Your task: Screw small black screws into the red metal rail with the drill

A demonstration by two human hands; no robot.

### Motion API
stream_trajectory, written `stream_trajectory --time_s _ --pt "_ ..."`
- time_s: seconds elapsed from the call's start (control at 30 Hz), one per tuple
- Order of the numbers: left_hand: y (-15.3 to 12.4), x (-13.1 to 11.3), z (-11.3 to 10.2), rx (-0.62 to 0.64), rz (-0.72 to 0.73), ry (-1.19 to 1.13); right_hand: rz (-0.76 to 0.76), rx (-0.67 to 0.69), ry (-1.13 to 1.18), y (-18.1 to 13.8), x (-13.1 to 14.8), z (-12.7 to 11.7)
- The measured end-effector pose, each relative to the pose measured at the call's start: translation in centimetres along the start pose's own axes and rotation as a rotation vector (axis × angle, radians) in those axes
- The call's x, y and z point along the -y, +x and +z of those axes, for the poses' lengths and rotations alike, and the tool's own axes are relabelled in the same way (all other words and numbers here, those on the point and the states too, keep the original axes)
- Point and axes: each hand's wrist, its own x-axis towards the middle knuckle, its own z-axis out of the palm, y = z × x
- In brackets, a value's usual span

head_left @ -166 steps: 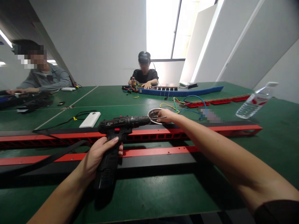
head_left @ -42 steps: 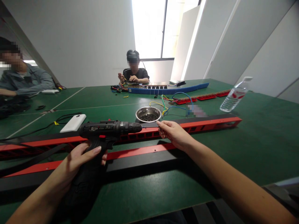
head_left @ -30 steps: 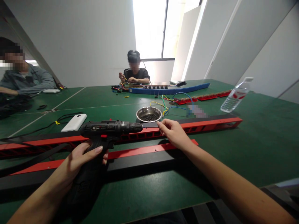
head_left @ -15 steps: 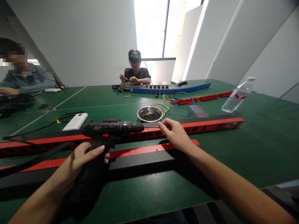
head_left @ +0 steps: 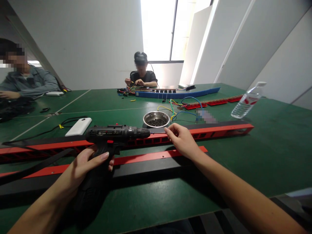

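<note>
My left hand (head_left: 84, 167) is closed around the handle of a black cordless drill (head_left: 114, 132), which lies level and points right. From its chuck (head_left: 143, 132) a thin bit (head_left: 157, 132) runs to the fingertips of my right hand (head_left: 181, 138). Thumb and forefinger are pinched together at the bit's tip; anything between them is too small to make out. Just behind the bit stands a metal bowl (head_left: 156, 114) with small dark screws (head_left: 156, 122) in it. Below the drill lies a red and black bar (head_left: 143, 165), partly covered by my hands and the drill.
Behind the drill runs a second red and black bar (head_left: 224, 130). A white power bank (head_left: 78, 126) with a black cable lies left, a water bottle (head_left: 248, 100) right. Farther back are loose wires, a blue strip (head_left: 180, 93) and two people (head_left: 143, 77) at the table.
</note>
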Motion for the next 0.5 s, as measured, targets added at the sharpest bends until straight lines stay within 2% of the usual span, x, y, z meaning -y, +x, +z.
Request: stream_trajectory --time_s 0.2,0.37,0.5 --pt "-0.3 -0.5 -0.3 0.004 0.032 -0.002 0.060 0.016 0.143 -0.1 0.7 -0.3" --pt "0.2 -2.7 -2.9 -0.014 0.199 0.271 -0.003 0.053 0.014 -2.0 1.9 -0.7" --pt "1.1 -5.7 -5.1 0.001 0.241 0.441 -0.127 0.124 -0.128 -4.9 2.9 -1.2"
